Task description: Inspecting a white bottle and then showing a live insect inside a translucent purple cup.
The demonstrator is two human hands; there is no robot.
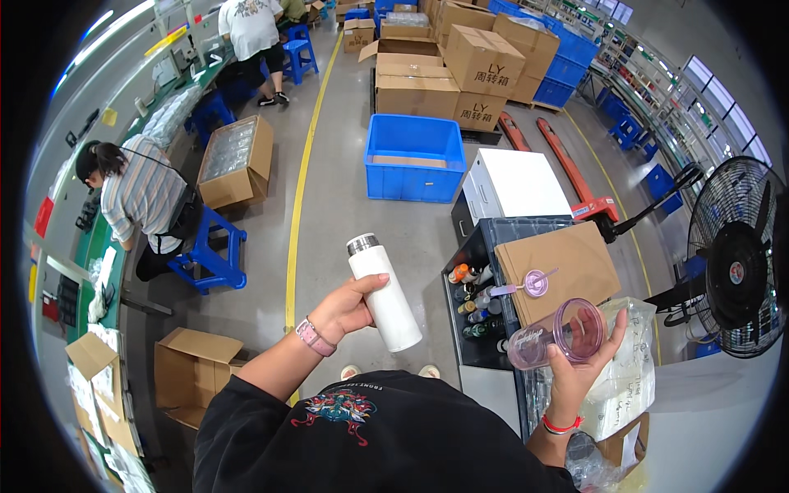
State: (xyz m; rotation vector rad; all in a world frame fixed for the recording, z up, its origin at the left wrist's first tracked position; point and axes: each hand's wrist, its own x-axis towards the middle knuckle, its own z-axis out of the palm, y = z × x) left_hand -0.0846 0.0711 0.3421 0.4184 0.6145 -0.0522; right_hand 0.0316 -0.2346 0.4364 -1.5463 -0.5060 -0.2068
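Note:
My left hand (349, 308) is closed round a white bottle (388, 300) with a silvery band near its top. The bottle leans, its top end pointing away to the left. In my right hand (579, 361) is a clear purple tumbler (530, 343), tipped on its side with its open mouth toward the right. My thumb and fingers grip it near the rim. A purple lid with a straw (535, 283) lies just beyond it on flat brown cardboard (567, 251).
Several bottles (477, 308) stand in a dark shelf unit below the cardboard. A black fan (731, 263) stands at the right. Ahead are a blue crate (415, 160), a white drawer cabinet (526, 185) and a red pallet jack (567, 160). A seated person (152, 193) works at the left bench.

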